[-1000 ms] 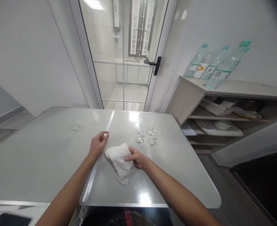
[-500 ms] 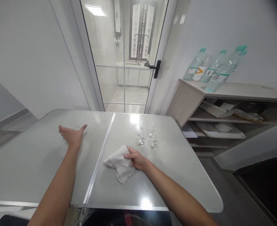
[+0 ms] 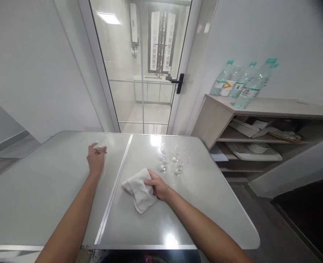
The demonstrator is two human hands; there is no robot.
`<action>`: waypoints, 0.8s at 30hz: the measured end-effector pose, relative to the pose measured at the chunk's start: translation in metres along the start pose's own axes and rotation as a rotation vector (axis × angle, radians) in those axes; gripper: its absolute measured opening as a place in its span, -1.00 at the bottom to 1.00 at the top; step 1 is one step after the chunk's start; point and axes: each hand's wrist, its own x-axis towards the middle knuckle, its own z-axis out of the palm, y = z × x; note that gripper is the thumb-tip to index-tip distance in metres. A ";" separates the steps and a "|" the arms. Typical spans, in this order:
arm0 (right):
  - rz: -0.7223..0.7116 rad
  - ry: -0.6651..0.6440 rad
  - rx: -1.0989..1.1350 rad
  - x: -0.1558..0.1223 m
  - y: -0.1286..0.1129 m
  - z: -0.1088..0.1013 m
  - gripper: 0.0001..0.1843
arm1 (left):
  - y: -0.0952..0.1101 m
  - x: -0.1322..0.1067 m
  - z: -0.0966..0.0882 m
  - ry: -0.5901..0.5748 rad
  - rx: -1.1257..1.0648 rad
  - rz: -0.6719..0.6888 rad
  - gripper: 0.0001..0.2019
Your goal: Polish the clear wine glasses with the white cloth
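the left hand (image 3: 97, 151) is over the far part of the table's left section, its fingers and thumb curled narrowly around a small see-through glass (image 3: 100, 145); the glass is so faint there that its tilt and any contents cannot be told. the right hand (image 3: 159, 185) pinches a white cloth (image 3: 141, 192) between thumb and fingers, the cloth hanging in loose folds over the right section, near the metal strip (image 3: 105, 215) that divides the pale glossy table (image 3: 202, 212). beyond the right hand, close to one another, a cluster of stemmed glasses (image 3: 164, 166) stands upright on their feet, bowls upward; the bowls are see-through and overlap, so an exact count is hard to make. to the right, a wooden shelf unit (image 3: 218, 120) carries a group of plastic bottles (image 3: 245, 87) with green caps, upright and close together, one with an orange mark on its label; whether they hold liquid cannot be told. inside the unit, the upper compartment holds white flat pieces (image 3: 243, 128) and, beside them, a brown-rimmed item with something pale on it. below that, a pale tray (image 3: 273, 155) bears a whitish object (image 3: 258, 148), and sheets of paper (image 3: 218, 153) stick out at the left
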 end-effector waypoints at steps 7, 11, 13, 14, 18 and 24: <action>-0.377 0.358 -0.187 0.004 0.009 -0.002 -0.67 | 0.038 -0.086 0.003 -0.523 0.265 0.401 -0.48; -0.524 0.272 -0.647 -0.003 0.002 0.004 -0.76 | 0.029 -0.106 0.002 -0.627 0.256 0.557 -0.51; -0.518 0.191 -0.711 -0.006 0.001 0.006 -0.71 | 0.023 -0.106 0.002 -0.645 0.239 0.611 -0.51; -0.506 0.177 -0.695 -0.008 0.000 0.006 -0.68 | 0.021 -0.106 0.001 -0.629 0.224 0.624 -0.50; -0.452 0.103 -0.748 -0.011 0.001 0.000 -0.62 | 0.015 -0.102 0.000 -0.551 0.200 0.691 -0.49; -0.564 -0.160 -1.277 -0.013 -0.006 -0.012 -0.43 | 0.022 -0.101 -0.005 -0.614 0.101 0.885 -0.48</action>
